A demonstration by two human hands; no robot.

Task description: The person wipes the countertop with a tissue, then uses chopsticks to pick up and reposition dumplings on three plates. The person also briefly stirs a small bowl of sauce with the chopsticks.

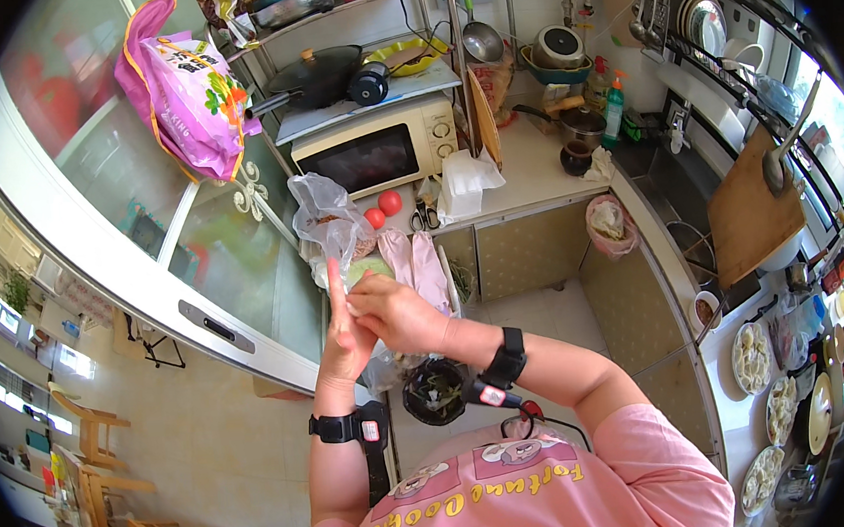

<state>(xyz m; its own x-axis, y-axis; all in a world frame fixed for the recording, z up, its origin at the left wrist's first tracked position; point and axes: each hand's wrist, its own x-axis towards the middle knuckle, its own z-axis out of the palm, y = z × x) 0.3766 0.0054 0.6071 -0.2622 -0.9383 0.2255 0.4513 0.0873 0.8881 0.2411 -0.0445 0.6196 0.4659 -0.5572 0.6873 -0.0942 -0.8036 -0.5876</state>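
My left hand (349, 337) is raised with its palm turned inward and its fingers extended. Against its palm and fingers press the bent fingers of my right hand (404, 312); whether anything small lies between them cannot be seen. Just beyond the hands are a crumpled clear plastic bag (321, 216), a partly hidden pale green item (368, 270) and a pair of pink rubber gloves (426, 267). Two red tomatoes (389, 202) and black-handled scissors (424, 216) lie on the counter behind. Below my right hand, a black-lined bin (435, 392) on the floor holds scraps.
A microwave (356, 156) stands on the counter under a shelf with a lidded wok (319, 77). To the left is a glass sliding door (209, 323). A sink (676, 196), a wooden cutting board (756, 212) and plates of dumplings (752, 357) are at the right.
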